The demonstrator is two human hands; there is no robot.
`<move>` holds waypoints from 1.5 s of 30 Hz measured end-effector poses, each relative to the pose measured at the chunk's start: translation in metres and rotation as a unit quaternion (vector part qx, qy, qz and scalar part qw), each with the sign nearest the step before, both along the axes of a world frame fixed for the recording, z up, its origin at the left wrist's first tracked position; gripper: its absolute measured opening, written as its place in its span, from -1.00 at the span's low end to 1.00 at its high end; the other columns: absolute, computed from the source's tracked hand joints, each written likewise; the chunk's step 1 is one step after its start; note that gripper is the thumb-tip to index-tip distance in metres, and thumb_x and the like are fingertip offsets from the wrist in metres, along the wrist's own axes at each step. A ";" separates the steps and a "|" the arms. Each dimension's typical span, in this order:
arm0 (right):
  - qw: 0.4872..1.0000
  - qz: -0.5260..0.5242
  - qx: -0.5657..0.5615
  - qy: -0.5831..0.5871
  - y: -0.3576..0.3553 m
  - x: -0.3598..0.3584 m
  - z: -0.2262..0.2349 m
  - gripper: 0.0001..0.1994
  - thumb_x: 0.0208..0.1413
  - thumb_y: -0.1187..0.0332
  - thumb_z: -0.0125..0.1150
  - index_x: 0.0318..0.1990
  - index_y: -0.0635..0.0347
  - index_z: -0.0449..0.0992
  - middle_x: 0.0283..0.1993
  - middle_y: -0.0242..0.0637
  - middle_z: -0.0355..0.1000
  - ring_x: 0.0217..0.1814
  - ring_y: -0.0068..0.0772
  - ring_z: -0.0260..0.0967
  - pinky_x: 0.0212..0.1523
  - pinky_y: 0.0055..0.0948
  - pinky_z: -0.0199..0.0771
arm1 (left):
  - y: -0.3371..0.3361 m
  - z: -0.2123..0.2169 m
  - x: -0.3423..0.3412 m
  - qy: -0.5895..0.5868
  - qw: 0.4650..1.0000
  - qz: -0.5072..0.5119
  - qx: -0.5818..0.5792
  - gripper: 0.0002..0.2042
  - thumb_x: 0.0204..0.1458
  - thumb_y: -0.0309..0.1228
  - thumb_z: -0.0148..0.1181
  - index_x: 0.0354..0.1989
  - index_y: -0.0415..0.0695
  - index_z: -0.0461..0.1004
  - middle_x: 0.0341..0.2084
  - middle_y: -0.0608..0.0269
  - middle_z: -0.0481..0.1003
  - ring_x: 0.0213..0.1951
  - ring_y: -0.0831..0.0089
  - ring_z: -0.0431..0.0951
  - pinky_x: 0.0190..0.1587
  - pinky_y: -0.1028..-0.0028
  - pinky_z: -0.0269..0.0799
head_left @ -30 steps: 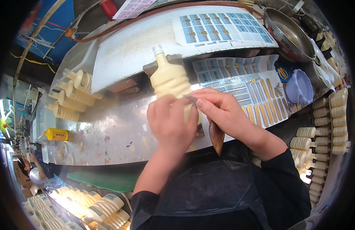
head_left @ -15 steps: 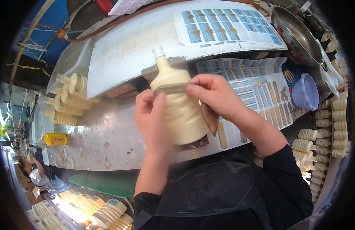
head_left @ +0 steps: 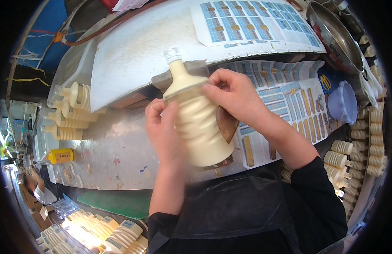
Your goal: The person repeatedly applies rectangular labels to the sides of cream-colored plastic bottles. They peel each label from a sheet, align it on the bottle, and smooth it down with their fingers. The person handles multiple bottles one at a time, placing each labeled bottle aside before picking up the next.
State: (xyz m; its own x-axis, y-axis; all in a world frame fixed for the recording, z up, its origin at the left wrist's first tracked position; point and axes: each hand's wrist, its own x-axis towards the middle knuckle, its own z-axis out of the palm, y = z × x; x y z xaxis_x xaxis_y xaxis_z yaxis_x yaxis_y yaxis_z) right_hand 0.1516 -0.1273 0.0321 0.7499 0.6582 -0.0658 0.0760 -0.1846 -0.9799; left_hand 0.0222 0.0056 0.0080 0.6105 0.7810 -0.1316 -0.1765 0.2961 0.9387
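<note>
A cream-coloured bottle [head_left: 199,122] with a wavy, ridged body and a clear threaded neck leans in front of me, its neck pointing away. Across its shoulder runs a thin, translucent label strip [head_left: 188,90]. My left hand [head_left: 161,122], partly blurred, pinches the strip's left end at the bottle's left side. At the right shoulder, the thumb and forefinger of my right hand [head_left: 230,91] pinch the other end. A brown wedge-shaped scraper [head_left: 227,124] juts out below my right hand, tucked in its lower fingers. A dark block [head_left: 162,80] sits behind the bottle's neck.
Sheets of blue and gold labels [head_left: 274,99] lie to the right, with another label sheet [head_left: 255,25] on the white board [head_left: 141,42]. Cream bottles [head_left: 75,112] are stacked at left, near a yellow bottle [head_left: 60,155]. A lilac bucket [head_left: 342,102] and metal basin [head_left: 335,36] stand right.
The strip has gone from the upper body of the bottle up to its shoulder, with both hands still at its ends. The bottle's tilt has shifted slightly, and the view has moved a little.
</note>
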 end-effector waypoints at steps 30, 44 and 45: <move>0.996 0.021 0.045 0.070 0.009 0.009 -0.029 -0.64 0.24 0.14 0.34 -0.02 0.25 0.52 -0.47 -0.46 0.39 -0.44 -0.68 0.29 -0.40 -0.54 0.31 | 0.003 0.013 0.017 0.160 0.973 -0.109 0.128 -0.55 0.32 -0.24 0.12 0.25 -0.24 0.21 0.08 0.01 0.37 0.06 0.38 0.42 0.11 0.39 0.40; 0.997 0.008 0.024 0.066 0.008 0.008 -0.019 -0.60 0.13 0.11 0.45 -0.08 0.26 0.54 -0.51 -0.45 0.37 -0.46 -0.63 0.28 -0.41 -0.48 0.32 | 0.004 0.010 0.013 0.113 0.981 -0.123 0.102 -0.54 0.32 -0.26 0.14 0.25 -0.23 0.18 0.06 0.04 0.39 0.03 0.44 0.42 0.09 0.43 0.41; 0.997 0.007 0.024 0.067 0.008 0.008 -0.019 -0.60 0.13 0.11 0.45 -0.08 0.26 0.54 -0.51 -0.45 0.37 -0.46 -0.63 0.28 -0.41 -0.49 0.33 | 0.004 0.009 0.013 0.113 0.980 -0.124 0.104 -0.54 0.32 -0.26 0.14 0.25 -0.23 0.18 0.06 0.04 0.39 0.03 0.44 0.42 0.09 0.43 0.41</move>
State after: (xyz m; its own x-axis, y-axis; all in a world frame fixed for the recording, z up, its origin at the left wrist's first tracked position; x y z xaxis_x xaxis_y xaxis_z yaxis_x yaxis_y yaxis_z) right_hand 0.1600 -0.1190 0.0131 0.7275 0.6731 -0.1329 -0.0532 -0.1378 -0.9890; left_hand 0.0353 0.0100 0.0172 0.7583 0.6369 -0.1394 0.0966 0.1018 0.9901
